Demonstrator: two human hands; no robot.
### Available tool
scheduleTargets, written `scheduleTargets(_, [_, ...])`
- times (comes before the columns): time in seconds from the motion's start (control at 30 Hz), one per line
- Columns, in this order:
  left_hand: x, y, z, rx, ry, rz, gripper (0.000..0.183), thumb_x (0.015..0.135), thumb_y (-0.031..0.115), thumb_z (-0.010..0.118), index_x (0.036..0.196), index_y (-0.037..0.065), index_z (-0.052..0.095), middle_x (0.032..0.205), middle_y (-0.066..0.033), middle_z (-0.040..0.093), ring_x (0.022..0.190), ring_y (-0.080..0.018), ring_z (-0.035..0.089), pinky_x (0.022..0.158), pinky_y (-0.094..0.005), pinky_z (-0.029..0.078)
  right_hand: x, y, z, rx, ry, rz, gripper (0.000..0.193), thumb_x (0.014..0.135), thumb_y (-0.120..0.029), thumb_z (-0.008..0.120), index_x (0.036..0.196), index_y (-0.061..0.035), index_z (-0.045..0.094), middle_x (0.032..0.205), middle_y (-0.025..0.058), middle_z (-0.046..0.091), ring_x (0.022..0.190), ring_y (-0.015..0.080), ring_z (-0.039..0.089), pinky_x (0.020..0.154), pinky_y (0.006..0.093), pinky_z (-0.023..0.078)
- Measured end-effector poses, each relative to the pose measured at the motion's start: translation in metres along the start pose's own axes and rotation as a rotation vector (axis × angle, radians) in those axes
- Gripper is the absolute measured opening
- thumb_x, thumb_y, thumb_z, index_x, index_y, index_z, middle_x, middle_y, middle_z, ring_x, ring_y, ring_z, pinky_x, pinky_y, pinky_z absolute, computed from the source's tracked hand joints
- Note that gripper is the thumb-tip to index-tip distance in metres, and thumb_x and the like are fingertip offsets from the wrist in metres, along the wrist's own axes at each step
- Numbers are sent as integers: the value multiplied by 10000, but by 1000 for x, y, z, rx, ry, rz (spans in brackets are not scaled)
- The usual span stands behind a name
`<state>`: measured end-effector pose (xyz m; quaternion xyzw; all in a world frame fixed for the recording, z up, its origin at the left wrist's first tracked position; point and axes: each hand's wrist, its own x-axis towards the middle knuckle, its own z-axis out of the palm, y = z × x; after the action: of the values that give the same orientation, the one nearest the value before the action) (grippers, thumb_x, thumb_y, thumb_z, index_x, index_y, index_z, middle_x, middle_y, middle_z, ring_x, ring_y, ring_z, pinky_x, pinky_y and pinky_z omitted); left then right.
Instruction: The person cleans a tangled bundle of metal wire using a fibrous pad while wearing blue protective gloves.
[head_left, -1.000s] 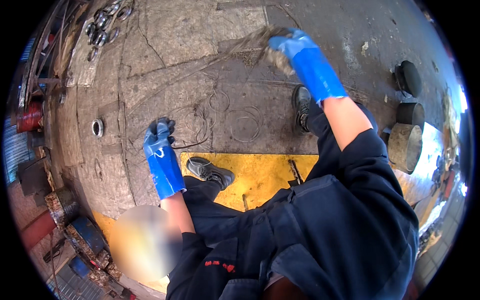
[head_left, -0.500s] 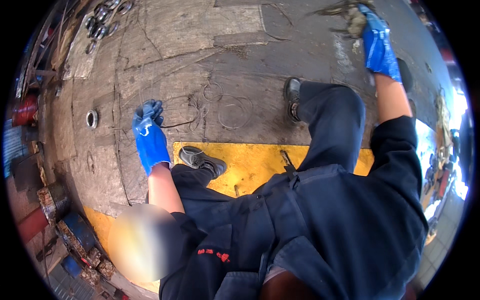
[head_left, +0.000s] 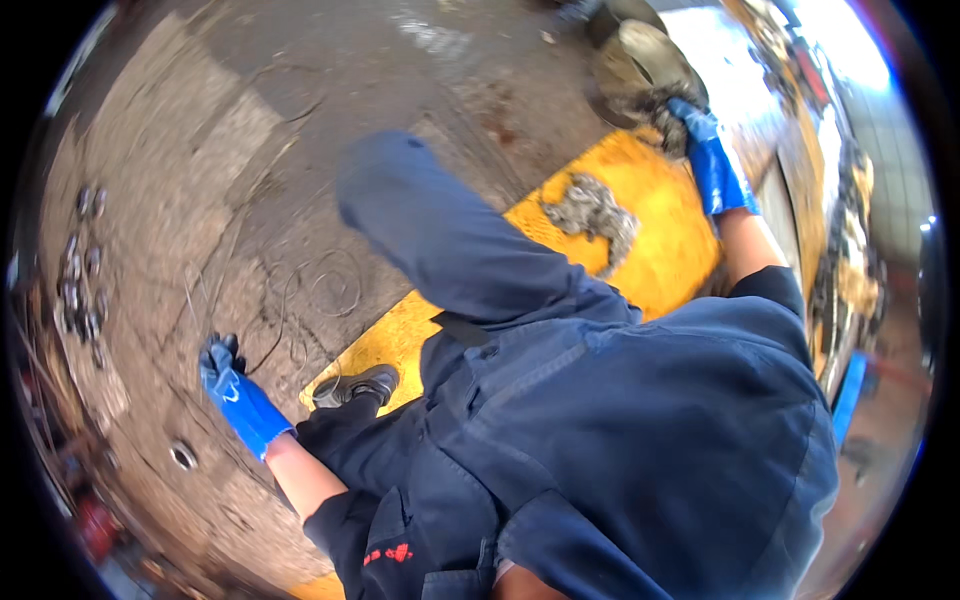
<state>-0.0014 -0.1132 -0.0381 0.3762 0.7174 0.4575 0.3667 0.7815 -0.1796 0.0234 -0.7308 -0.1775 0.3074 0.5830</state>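
My right hand (head_left: 708, 150), in a blue glove, is closed on a dark, stringy rag (head_left: 655, 108). It holds the rag against the near side of a dirty round metal container (head_left: 648, 50). My left hand (head_left: 228, 372), also gloved in blue, is out to the left with its fingers curled. Thin wire (head_left: 282, 305) runs from its fingers, and loose loops of it lie on the floor. Another grey rag (head_left: 595, 212) rests on the yellow plate (head_left: 665, 265), short of the container.
Several metal rings (head_left: 85, 300) lie at the far left, and a single ring (head_left: 183, 455) sits nearer my left forearm. Worn boards (head_left: 170, 170) cover the floor. My leg (head_left: 430, 215) stretches forward between my hands. Cluttered items line the right edge.
My view has swung to the right. My right hand has brought the rag from the dark floor to the metal container. My left hand stays curled by the wire.
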Motion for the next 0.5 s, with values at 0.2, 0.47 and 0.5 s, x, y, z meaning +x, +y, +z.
scheduleTargets(0.2, [-27, 26, 37, 224, -135, 84, 377, 1060, 301, 559, 1297, 12, 613, 1198, -89, 709, 1010, -171, 644, 861, -303, 448, -59, 106, -141, -39, 5, 372, 248, 948, -189, 699, 1136, -26, 692, 915, 71, 729, 640, 188, 666, 568, 306, 515])
scheduleTargets(0.47, [7, 46, 28, 86, -71, 102, 261, 1005, 219, 647, 1203, 53, 684, 1095, -51, 737, 972, -137, 672, 846, -282, 502, -84, 130, -190, -1072, -100, 542, 467, 817, -411, 798, 1061, -24, 704, 956, 210, 747, 867, 348, 714, 790, 451, 523])
scheduleTargets(0.5, [-3, 59, 30, 8, -78, 53, 326, 1010, 250, 654, 1260, 41, 653, 1129, -71, 745, 1064, -145, 687, 840, -261, 489, -69, 117, -183, -1117, -131, 533, 432, 799, -414, 804, 969, -23, 737, 912, 231, 748, 832, 355, 715, 726, 480, 534])
